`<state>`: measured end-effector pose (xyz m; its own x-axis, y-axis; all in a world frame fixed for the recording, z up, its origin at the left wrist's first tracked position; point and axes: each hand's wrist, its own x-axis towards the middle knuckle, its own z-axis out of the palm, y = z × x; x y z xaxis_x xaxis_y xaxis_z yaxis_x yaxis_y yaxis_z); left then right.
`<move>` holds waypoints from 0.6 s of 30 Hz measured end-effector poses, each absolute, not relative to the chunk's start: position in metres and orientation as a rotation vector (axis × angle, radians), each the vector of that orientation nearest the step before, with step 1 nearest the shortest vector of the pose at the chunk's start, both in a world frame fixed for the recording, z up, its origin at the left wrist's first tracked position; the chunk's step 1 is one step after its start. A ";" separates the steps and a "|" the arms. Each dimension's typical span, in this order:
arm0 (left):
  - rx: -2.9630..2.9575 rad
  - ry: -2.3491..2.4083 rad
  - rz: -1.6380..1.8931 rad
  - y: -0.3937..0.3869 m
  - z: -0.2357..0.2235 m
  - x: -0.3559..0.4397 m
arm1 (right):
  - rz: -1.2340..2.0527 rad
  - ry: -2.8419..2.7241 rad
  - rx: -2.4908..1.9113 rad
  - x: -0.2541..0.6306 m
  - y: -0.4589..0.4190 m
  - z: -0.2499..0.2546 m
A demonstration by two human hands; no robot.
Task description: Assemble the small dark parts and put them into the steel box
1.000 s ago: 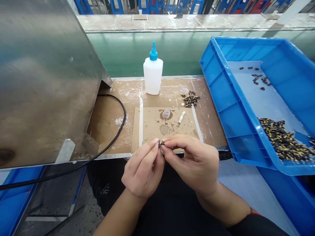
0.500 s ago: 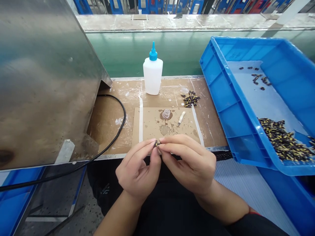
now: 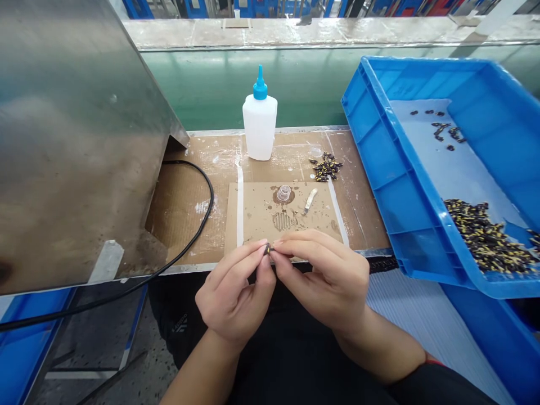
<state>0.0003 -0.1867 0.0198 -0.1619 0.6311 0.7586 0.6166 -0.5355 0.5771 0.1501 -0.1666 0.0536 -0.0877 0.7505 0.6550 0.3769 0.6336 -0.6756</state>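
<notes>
The person's left hand (image 3: pixel 234 295) and right hand (image 3: pixel 324 281) are pinching a small black-and-yellow part (image 3: pixel 267 249) between their fingers (image 3: pixel 240 260), just above the worktop's front edge (image 3: pixel 189 269).

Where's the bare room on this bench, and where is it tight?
Bare cardboard lies between the black cable and the white tape strip, and left of the squeeze bottle. It is crowded right of the bottle, around the pile of small black-and-yellow parts, and at the bench front, where the left hand and right hand pinch a small part.
</notes>
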 end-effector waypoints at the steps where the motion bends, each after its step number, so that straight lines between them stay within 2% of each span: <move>1: 2.024 1.499 1.850 -0.187 0.020 0.000 | 0.420 -1.695 -0.921 0.151 -0.167 0.053; 9: 1.689 1.462 1.806 -0.194 0.023 0.008 | 0.554 -1.669 -0.890 0.153 -0.170 0.054; 18: 1.481 1.484 1.766 -0.196 0.025 0.012 | 0.555 -1.668 -0.898 0.151 -0.171 0.056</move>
